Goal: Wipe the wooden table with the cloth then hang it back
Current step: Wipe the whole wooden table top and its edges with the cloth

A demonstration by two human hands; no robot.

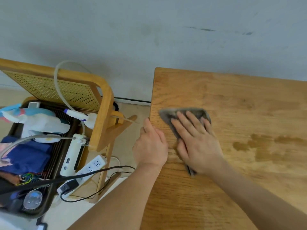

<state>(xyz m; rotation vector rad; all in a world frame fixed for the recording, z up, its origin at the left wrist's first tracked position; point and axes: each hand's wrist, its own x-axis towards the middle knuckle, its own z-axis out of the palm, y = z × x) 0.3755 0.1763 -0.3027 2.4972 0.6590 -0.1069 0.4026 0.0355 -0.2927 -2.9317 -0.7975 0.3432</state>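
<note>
Our right hand (197, 143) lies flat, fingers spread, pressing the cloth (167, 117) onto the table (240, 100) near its left edge; it pins the cloth rather than grips it. Our left hand (150, 146) rests loosely curled on that same edge, just left of the cloth, holding nothing, thumb on the tabletop. The cloth sits directly under the right palm, so the right hand is the one to carry the next stroke, by our reading. Its long axis runs from a corner peeking out behind the wrist up toward the wall (149, 30), with a wider part fanning out beyond the fingertips. It is grey, thin, folded or bunched, its far edge blurred. Darker damp-looking patches (259, 143) mark the wood well to the right of the cloth, away from the edge. We judge wiping under way, hanging not yet begun. Left of the table stands a chair (101, 113) loaded with clutter.
</note>
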